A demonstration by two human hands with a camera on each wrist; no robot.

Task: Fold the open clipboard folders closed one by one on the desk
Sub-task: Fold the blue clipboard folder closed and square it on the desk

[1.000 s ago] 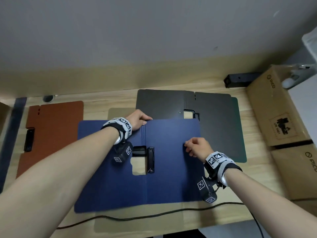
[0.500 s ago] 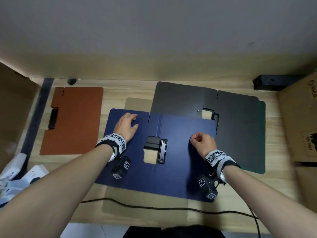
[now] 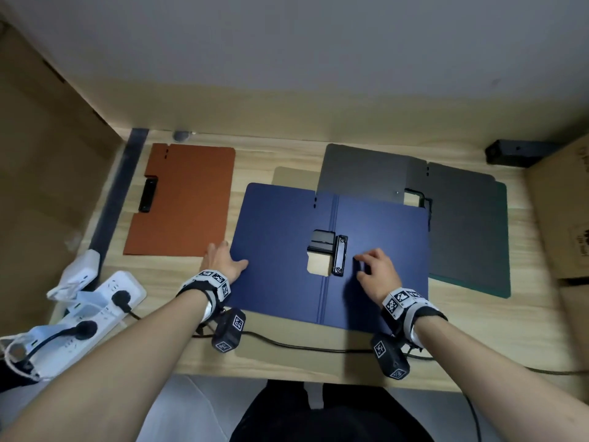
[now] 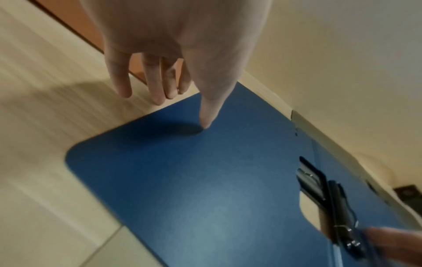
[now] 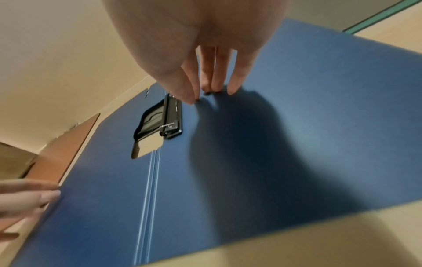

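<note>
Three clipboard folders lie on the table (image 3: 471, 330). Far left, off the table's left edge: white power strips (image 3: 95, 301) with black plugs. Near the back-left corner: brown folder (image 3: 188, 199), closed, flat. Left hand (image 3: 223, 261): fingers straight, at the left edge of the blue folder (image 3: 280, 244), thumb tip touching its left panel, other fingers over bare wood. Blue folder: open, flat, table centre, black clip (image 3: 338, 255) beside its spine. Right hand (image 3: 377, 272): fingertips (image 5: 233, 88) pressing the right panel beside the clip, gripping nothing. Toward the back-right corner: grey folder (image 3: 462, 218), open, partly under the blue one.
</note>
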